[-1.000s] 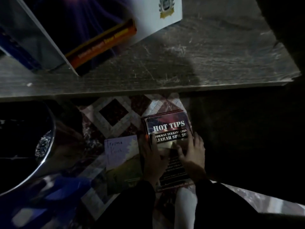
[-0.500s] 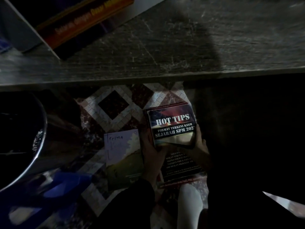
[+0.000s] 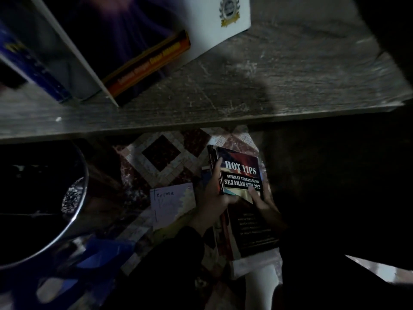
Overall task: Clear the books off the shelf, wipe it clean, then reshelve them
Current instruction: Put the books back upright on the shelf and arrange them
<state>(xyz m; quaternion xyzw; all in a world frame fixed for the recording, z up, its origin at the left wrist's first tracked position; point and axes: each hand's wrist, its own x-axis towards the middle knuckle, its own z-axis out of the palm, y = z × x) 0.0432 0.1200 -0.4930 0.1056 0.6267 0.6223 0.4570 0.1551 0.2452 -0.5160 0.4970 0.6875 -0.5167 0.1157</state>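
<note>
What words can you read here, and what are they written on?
"HOT TIPS": top book.
"FORMAT TERKINI KSSM": same book.
"SEJARAH SPM 202": same book, end cut off.
"Terima": handwritten on the pale card.
Orange band on the leaning book: blurred.
Crest on that book: too small.
Small lines on the lower book: too dim.

This is a dim room in a home, by the look of it a study corner. A worn wooden shelf (image 3: pixel 279 81) carries leaning books (image 3: pixel 134 52). A school exam guide (image 3: pixel 242 173) titled HOT TIPS is down by the floor with other books. The floor (image 3: pixel 161 153) has patterned red and cream household tiles. A shiny metal basin (image 3: pixel 82 198) and a handwritten card (image 3: pixel 172 202) sit nearby.
</note>
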